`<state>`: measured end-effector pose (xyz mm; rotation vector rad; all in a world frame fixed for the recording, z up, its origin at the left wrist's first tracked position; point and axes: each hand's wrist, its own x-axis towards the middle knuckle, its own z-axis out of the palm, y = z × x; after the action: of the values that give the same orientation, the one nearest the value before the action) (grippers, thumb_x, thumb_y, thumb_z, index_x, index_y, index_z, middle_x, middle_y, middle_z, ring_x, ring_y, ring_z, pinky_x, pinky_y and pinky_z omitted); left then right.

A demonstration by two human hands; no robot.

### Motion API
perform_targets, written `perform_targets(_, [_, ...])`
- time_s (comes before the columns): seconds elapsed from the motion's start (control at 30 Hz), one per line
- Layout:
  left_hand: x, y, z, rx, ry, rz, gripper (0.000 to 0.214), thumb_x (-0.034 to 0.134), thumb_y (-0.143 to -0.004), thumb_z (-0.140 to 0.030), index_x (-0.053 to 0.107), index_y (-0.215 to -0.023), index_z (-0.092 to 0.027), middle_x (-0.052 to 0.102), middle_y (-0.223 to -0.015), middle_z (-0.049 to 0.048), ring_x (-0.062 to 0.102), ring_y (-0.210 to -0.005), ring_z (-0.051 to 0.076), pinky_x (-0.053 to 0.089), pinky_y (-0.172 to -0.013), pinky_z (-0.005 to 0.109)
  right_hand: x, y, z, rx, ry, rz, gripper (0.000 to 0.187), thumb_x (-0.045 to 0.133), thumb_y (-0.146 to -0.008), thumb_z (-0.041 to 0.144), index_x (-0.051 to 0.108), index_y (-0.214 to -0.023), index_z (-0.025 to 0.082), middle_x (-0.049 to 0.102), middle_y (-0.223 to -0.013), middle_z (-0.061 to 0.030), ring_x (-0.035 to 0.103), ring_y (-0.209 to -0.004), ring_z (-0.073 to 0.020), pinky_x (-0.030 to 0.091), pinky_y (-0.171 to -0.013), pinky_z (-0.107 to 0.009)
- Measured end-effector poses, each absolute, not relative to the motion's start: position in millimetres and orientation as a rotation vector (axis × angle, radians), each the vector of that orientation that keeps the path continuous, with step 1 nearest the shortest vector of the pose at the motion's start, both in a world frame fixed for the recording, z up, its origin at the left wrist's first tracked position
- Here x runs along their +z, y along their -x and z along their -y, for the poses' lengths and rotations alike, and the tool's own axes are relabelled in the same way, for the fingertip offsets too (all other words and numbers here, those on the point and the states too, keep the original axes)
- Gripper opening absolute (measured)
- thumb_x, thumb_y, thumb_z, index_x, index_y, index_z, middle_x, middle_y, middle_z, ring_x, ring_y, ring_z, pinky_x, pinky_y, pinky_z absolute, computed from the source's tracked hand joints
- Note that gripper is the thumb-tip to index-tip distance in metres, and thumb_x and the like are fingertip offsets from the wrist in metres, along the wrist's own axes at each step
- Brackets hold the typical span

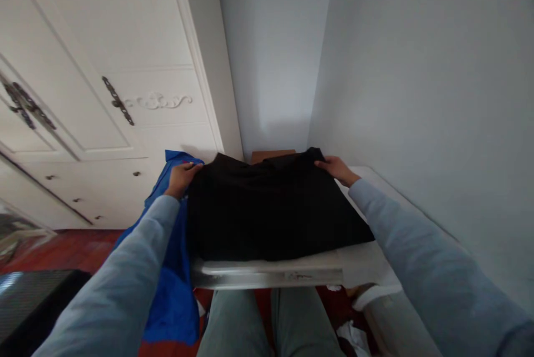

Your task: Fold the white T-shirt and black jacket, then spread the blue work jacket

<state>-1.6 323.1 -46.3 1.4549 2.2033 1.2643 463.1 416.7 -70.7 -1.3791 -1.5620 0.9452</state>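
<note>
A black garment (279, 212) is spread wide over a white table (271, 276) before me; its exact kind cannot be made out. At the garment's far left corner, my left hand (182, 178) pinches the fabric between thumb and fingers. My right hand (337, 170) grips the opposite far corner, where the cloth bunches up a little. Between the two hands the far edge sags in soft folds. Blue cloth (173, 279) hangs down the table's left side, passing beneath my left hand and forearm.
A white wardrobe (167, 40) with dark metal handles stands at the left. Pale walls (417, 68) meet in a corner beyond the table. Something brown (273, 154) shows behind the garment. A black object (41, 301) sits at lower left on the red floor (79, 248).
</note>
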Motion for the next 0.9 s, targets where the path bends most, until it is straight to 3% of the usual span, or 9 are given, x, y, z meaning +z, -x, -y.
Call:
perform_targets(0.13, [-101, 5, -356, 1.137, -1.241, -2.18, 0.029, 0.073, -0.065, -0.042, 0.068, -0.068, -0.014, 0.058, -0.052, 0.0001, 0.053, -0.055, 0.015, 0.037, -0.05, 0.025, -135, -471, -443, 0.907, 1.511, 1.563, 0.023, 0.074, -0.07, 0.032, 0.064, -0.057, 0.015, 0.061, -0.056, -0.0031, 0.056, -0.058, -0.017, 0.044, -0.06, -0.028])
perform_targets(0.27, [-118, 19, -358, 1.143, -1.19, -2.08, 0.044, 0.08, -0.053, -0.036, 0.073, -0.09, -0.012, 0.06, -0.055, -0.0014, 0.054, -0.052, 0.015, 0.039, -0.048, 0.025, -156, -493, -438, 0.877, 1.541, 1.572, 0.029, 0.069, -0.072, 0.042, 0.064, -0.062, 0.016, 0.062, -0.059, -0.0024, 0.055, -0.058, -0.0165, 0.042, -0.057, -0.027])
perform_targets(0.47, [-110, 32, -368, 1.43, -1.341, -1.835, 0.056, 0.07, -0.07, -0.046, 0.068, -0.117, -0.015, 0.074, -0.092, 0.0064, 0.068, -0.079, 0.018, 0.052, -0.066, 0.025, -153, -523, -441, 0.958, 1.344, 1.424, 0.046, 0.071, -0.07, 0.058, 0.067, -0.091, 0.017, 0.072, -0.086, -0.0065, 0.065, -0.074, -0.019, 0.052, -0.066, -0.029])
perform_targets(0.53, [-114, 29, -376, 1.366, -1.378, -1.97, 0.05, 0.066, -0.075, -0.041, 0.067, -0.117, -0.014, 0.075, -0.099, 0.0078, 0.069, -0.089, 0.019, 0.054, -0.074, 0.026, -156, -527, -446, 0.941, 1.459, 1.383, 0.04, 0.07, -0.071, 0.053, 0.065, -0.087, 0.017, 0.071, -0.082, -0.0071, 0.065, -0.071, -0.0191, 0.052, -0.064, -0.029])
perform_targets(0.63, [-124, 20, -389, 1.149, -1.349, -2.16, 0.041, 0.072, -0.071, -0.032, 0.07, -0.106, -0.011, 0.075, -0.095, 0.0107, 0.071, -0.087, 0.023, 0.055, -0.073, 0.028, -162, -526, -456, 0.84, 1.689, 1.376, 0.028, 0.066, -0.072, 0.04, 0.063, -0.084, 0.015, 0.069, -0.075, -0.0084, 0.065, -0.068, -0.0212, 0.053, -0.063, -0.033])
perform_targets(0.8, [-131, 11, -387, 0.982, -1.371, -2.226, 0.058, 0.074, -0.072, -0.036, 0.062, -0.121, -0.008, 0.071, -0.112, 0.0178, 0.071, -0.085, 0.025, 0.053, -0.065, 0.028, -157, -511, -466, 0.552, 1.716, 1.483, 0.036, 0.065, -0.071, 0.032, 0.064, -0.103, 0.015, 0.068, -0.108, -0.0148, 0.065, -0.099, -0.0277, 0.05, -0.093, -0.044])
perform_targets(0.9, [-125, 11, -361, 0.884, -1.448, -2.184, 0.071, 0.08, -0.068, -0.044, 0.057, -0.127, -0.011, 0.07, -0.114, 0.0165, 0.07, -0.08, 0.024, 0.051, -0.058, 0.026, -150, -495, -457, 0.337, 1.545, 1.817, 0.038, 0.062, -0.075, 0.033, 0.064, -0.108, 0.015, 0.065, -0.117, -0.0159, 0.062, -0.11, -0.0293, 0.046, -0.103, -0.046])
